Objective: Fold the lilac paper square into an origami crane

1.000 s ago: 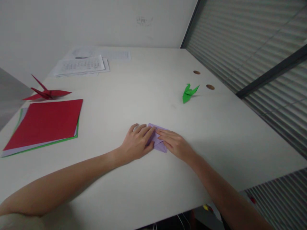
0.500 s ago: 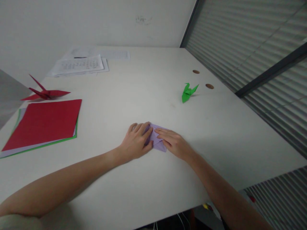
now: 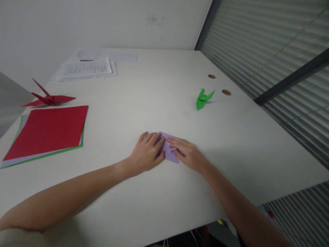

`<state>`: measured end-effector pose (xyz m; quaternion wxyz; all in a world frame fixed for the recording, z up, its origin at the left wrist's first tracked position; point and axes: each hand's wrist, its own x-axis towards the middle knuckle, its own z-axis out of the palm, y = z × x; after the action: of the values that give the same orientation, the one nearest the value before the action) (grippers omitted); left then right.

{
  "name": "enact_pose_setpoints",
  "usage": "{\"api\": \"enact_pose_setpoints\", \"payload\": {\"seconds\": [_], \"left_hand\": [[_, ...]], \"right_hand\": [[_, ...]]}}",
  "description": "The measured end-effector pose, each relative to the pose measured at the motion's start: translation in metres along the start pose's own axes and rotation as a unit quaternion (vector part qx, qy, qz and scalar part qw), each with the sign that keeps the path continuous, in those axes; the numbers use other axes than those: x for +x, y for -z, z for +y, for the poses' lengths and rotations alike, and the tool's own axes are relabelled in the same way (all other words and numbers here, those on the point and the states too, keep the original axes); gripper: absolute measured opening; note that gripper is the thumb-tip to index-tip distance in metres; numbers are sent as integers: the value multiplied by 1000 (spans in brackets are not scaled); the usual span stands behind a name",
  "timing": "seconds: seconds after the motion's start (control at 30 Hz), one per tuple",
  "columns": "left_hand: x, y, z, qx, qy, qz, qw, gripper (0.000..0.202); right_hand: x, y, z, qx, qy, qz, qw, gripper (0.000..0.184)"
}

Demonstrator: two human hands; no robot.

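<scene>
A folded sheet of purple origami paper [image 3: 168, 147] lies on the white table, partly covered by my fingers. From the left, my left hand [image 3: 147, 151] holds it down with curled fingers and the thumb near its lower edge. On the opposite side, my right hand [image 3: 187, 154] has its fingertips together on the upper layer, with the thumb close below them at a fold. The far right part of the paper is hidden under this hand.
A green paper crane [image 3: 202, 99] stands at the right, near two round holes in the table [image 3: 154, 96]. To the left are a red paper crane [image 3: 51, 99] and a stack of coloured paper [image 3: 48, 130]. Written sheets [image 3: 86, 68] lie at the back left; window blinds [image 3: 259, 41] border the right.
The camera view has shifted very slightly. Both hands stay on the purple paper in nearly the same pose, and the right thumb sits a little closer to its fingers.
</scene>
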<state>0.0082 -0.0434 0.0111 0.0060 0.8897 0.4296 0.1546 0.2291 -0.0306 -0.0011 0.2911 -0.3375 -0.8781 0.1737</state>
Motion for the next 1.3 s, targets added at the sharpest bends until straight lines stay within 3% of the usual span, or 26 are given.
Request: {"api": "enact_pose_setpoints", "payload": {"seconds": [0.9, 1.3], "left_hand": [[-2, -1, 1, 38, -34, 19, 998, 43], [0, 1, -1, 4, -3, -1, 1000, 44]], "right_hand": [[2, 2, -3, 11, -7, -18, 1000, 35], [1, 0, -2, 17, -8, -13, 1000, 33]]}}
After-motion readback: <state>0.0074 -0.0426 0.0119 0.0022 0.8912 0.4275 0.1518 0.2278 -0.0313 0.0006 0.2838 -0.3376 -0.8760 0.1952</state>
